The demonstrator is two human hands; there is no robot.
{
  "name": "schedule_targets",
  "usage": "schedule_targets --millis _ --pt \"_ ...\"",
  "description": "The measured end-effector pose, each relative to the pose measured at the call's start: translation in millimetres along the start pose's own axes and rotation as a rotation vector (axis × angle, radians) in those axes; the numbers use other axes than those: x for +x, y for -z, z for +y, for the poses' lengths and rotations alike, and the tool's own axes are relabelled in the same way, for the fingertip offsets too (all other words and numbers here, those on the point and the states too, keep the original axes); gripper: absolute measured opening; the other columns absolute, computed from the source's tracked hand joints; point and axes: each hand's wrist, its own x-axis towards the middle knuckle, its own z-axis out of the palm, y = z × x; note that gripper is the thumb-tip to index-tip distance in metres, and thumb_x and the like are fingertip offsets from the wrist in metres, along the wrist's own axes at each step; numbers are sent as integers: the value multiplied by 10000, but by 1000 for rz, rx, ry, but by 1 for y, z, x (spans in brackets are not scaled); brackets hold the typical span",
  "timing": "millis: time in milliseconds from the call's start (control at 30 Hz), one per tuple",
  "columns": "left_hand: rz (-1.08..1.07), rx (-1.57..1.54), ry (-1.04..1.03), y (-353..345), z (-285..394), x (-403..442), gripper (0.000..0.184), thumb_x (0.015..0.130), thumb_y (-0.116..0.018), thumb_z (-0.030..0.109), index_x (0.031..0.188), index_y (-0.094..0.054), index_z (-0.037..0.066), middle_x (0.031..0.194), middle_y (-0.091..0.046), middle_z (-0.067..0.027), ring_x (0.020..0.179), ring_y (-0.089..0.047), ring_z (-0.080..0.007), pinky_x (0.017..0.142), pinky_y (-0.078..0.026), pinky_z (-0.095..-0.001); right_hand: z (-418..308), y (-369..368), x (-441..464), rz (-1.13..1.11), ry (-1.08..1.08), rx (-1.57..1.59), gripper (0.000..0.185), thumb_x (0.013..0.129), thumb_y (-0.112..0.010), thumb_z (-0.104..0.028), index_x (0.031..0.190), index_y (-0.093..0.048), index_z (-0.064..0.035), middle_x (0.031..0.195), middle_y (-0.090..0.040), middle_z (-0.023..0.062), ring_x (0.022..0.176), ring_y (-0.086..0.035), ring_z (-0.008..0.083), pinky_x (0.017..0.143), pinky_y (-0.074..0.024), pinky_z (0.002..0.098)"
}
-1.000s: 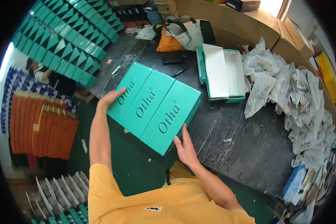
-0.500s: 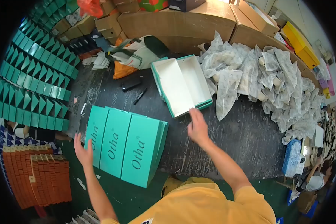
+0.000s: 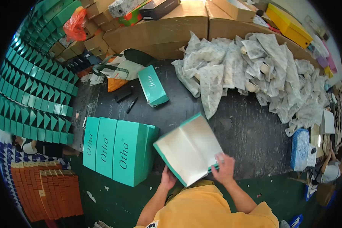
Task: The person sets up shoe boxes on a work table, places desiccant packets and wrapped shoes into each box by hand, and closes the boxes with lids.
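Note:
An open green shoebox [image 3: 192, 146] with a white inside is tilted near the table's front edge, its lid folded back. At its lower left side, my left hand [image 3: 168, 178] is closed on the box's edge, the fingers partly hidden beneath. On the lower right corner my right hand [image 3: 224, 169] grips the rim, thumb toward the inside. Left of it stand several closed green boxes [image 3: 131, 152] marked "Otha", side by side. Further back lies a single closed green box [image 3: 152, 86] with white lettering.
A heap of shoes in whitish wrapping [image 3: 250, 72] covers the table's back right. Behind the lone box are a cloth bag [image 3: 121, 68] and a black marker [image 3: 132, 105]. Green boxes [image 3: 34, 98] are stacked at left, orange boxes [image 3: 51, 190] below. A blue container [image 3: 300, 150] stands at right.
The open shoebox has come from the back of the table toward me. My left hand has left the "Otha" row and joined my right on it. The lone lettered box behind now shows.

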Motion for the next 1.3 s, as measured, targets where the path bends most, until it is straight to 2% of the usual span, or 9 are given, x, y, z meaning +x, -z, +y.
schedule_targets --millis 200,500,600,667,933,1067,1200,1267,1300 --pt "-274 208 -59 -21 -52 -6 698 994 -386 604 1468 -403 92 1476 -468 -96 1358 -419 -283 1131 -339 -432 73 -28 6 -11 -695 395 425 872 -716 -265 1190 -657 10 1108 -688 211 1057 -633 401 945 -477 414" --pt "-309 282 -141 -58 17 -63 838 911 -491 672 1503 -359 93 1443 -490 -174 1303 -488 -360 1120 -364 -479 61 72 5 887 -525 1092 285 968 -622 -169 1087 -637 89 982 -703 74 944 -616 142 798 -489 321" --pt "729 1501 -831 -63 6 -79 918 873 -604 625 1483 -336 -6 1452 -419 -285 1332 -405 -454 1145 -317 -481 134 131 -14 892 -361 760 296 965 -609 -224 1098 -629 40 928 -719 137 832 -676 242 732 -511 398" --pt "751 1517 -1023 -81 -11 -86 965 877 -603 628 1504 -286 -33 1512 -349 -285 1397 -321 -461 1170 -273 -466 174 157 -39 820 -481 435 302 955 -608 -261 1076 -640 14 920 -715 171 829 -680 325 734 -516 443" --pt "62 1135 -471 -202 -195 8 1107 788 -696 676 1492 -221 -33 1427 -471 -279 1320 -483 -378 1089 -379 -418 280 63 -138 -83 -764 150 376 874 -669 -314 1066 -679 9 992 -664 307 989 -631 481 844 -514 498" --pt "88 1433 -674 -247 -268 9 699 836 -631 139 1441 -312 -5 1179 -614 -324 1080 -611 -463 909 -497 -520 347 113 -173 21 -768 310 329 899 -653 -288 1027 -676 14 964 -673 293 960 -644 467 824 -512 476" --pt "-404 1433 -303 -339 -299 -39 993 850 -665 516 1504 -200 -69 1357 -492 -363 1199 -567 -441 1013 -459 -460 509 161 -238 -23 -292 -237 268 912 -628 -220 1103 -694 -45 1251 -578 300 1167 -548 446 1007 -444 491" --pt "-456 1436 -759 -336 -326 -35 981 876 -646 501 1529 -171 -56 1481 -361 -348 1363 -411 -441 1146 -327 -424 504 199 -215 406 -479 -270 395 942 -587 -142 1292 -567 39 1284 -591 244 1208 -539 401 1037 -431 441" --pt "-516 1430 -904 -337 -312 -56 889 915 -615 456 1523 -207 -49 1483 -381 -315 1347 -435 -428 1134 -342 -434 448 251 -198 347 -599 -292 787 932 -613 -528 1368 -464 109 1266 -565 329 1166 -556 465 1019 -450 494"
